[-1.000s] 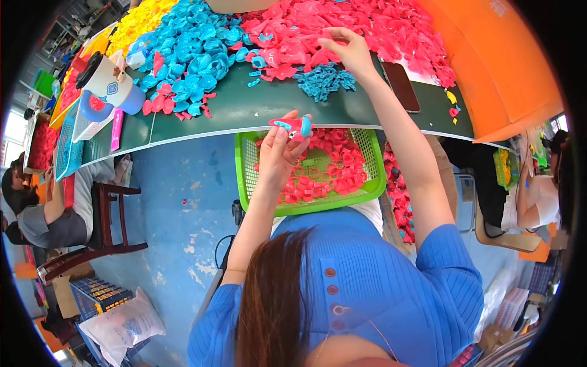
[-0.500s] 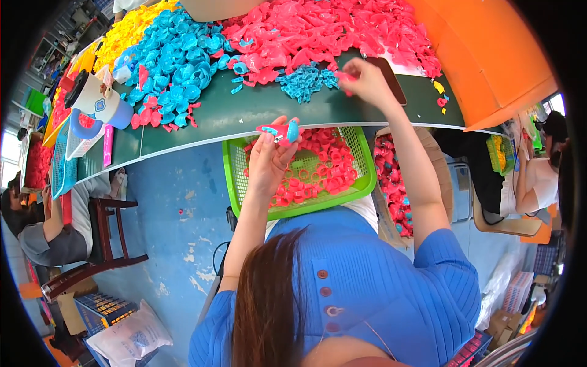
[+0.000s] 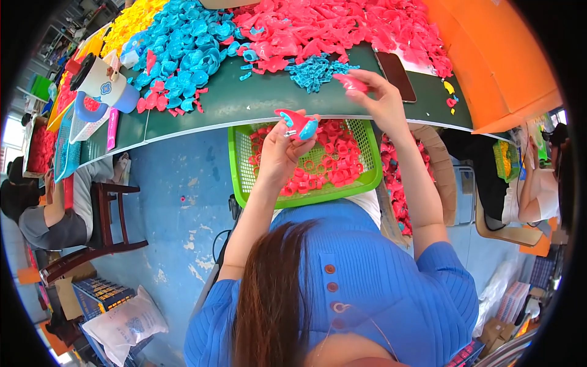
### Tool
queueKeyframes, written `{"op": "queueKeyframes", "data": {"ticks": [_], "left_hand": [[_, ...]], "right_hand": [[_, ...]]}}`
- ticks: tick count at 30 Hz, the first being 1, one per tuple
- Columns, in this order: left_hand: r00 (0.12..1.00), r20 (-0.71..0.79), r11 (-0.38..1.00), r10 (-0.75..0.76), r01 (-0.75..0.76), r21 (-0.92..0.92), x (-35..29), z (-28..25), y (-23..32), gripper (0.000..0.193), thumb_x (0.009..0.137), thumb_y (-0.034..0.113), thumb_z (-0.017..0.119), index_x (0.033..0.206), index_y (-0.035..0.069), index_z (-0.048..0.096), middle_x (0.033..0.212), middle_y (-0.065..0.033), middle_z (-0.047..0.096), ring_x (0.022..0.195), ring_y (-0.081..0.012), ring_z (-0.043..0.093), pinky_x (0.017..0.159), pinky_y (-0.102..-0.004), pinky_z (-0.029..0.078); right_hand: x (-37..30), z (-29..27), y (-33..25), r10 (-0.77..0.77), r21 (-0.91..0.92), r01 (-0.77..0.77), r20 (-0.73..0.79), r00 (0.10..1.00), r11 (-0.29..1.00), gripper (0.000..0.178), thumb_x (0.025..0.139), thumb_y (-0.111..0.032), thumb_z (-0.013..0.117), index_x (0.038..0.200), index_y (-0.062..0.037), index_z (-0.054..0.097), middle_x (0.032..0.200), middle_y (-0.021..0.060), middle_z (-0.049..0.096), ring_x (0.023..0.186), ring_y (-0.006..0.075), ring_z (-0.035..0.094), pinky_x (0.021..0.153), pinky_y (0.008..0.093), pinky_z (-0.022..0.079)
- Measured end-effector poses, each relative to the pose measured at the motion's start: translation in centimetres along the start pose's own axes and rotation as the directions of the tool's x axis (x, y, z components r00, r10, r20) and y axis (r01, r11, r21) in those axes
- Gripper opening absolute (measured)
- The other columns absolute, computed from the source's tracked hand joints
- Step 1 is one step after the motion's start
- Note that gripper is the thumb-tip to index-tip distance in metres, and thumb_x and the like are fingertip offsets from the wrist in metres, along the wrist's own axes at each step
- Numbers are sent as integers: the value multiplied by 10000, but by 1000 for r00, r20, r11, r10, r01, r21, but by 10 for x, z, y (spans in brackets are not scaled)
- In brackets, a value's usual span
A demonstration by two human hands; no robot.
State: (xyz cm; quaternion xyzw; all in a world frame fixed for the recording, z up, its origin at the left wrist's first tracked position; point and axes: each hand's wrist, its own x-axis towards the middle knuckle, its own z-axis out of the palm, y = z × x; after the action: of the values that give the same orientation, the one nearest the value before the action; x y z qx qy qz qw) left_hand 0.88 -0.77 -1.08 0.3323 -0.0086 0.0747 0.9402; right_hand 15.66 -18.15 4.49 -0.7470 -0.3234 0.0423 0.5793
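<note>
Between the fingers of my left hand [image 3: 282, 153] is a pink and blue plastic toy part [image 3: 296, 126], partly assembled, with a small metal-looking piece on its side. It is held over the green basket [image 3: 239, 177], which sits on my lap with pink ring-shaped parts [image 3: 335, 166] inside. My right hand [image 3: 385, 101] pinches a pink plastic shell piece [image 3: 351, 84] above the table edge, apart from the left hand's part. Just beyond that piece lies a heap of small blue parts [image 3: 315, 72].
Heaps of pink [image 3: 318, 30], blue [image 3: 183, 55] and yellow pieces [image 3: 136, 27] cover the far table [image 3: 238, 105]. A phone [image 3: 396, 74] lies at right near an orange box [image 3: 495, 67]. A mug [image 3: 101, 88] stands left. Cardboard box [image 3: 437, 159] of pink parts beside my lap.
My right hand has come up from the phone's edge with a pink shell piece now plainly showing. The left hand's toy part has turned and shifted slightly right. The view has shifted a little.
</note>
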Motion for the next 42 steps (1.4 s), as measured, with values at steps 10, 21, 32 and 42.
{"op": "queueKeyframes", "data": {"ticks": [10, 21, 32, 42], "left_hand": [[996, -60, 988, 66, -56, 143, -5, 3, -4, 410, 911, 315, 484, 1220, 47, 452, 1084, -69, 583, 941, -161, 608, 808, -300, 545], [995, -83, 991, 58, -47, 125, -6, 9, -2, 342, 888, 304, 530, 1128, 59, 525, 1046, -31, 592, 950, -145, 592, 820, -326, 537], [995, -71, 994, 69, -62, 92, -6, 6, -3, 320, 893, 282, 526, 1125, 61, 527, 1042, -24, 591, 945, -140, 593, 817, -314, 539], [995, -75, 993, 63, -55, 103, -4, 1, -1, 320, 886, 283, 536, 1112, 57, 532, 1030, -27, 592, 926, -134, 594, 820, -314, 539]], "right_hand": [[-26, 62, -56, 63, 186, -101, 199, 978, 977, 340, 763, -115, 695, 1066, 5, 600, 1025, 82, 613, 903, 124, 584, 793, 270, 486], [-29, 62, -56, 60, 276, -100, 152, 987, 956, 307, 782, -75, 667, 1067, 18, 599, 977, 84, 624, 885, 119, 589, 786, 262, 490], [-33, 63, -61, 81, 179, -112, 173, 982, 977, 310, 785, -101, 672, 1062, 20, 602, 985, 84, 624, 884, 111, 585, 780, 248, 486], [-31, 67, -53, 34, 108, -55, 186, 982, 993, 312, 798, -121, 659, 1082, -4, 601, 1017, 86, 603, 891, 118, 581, 770, 247, 484]]}}
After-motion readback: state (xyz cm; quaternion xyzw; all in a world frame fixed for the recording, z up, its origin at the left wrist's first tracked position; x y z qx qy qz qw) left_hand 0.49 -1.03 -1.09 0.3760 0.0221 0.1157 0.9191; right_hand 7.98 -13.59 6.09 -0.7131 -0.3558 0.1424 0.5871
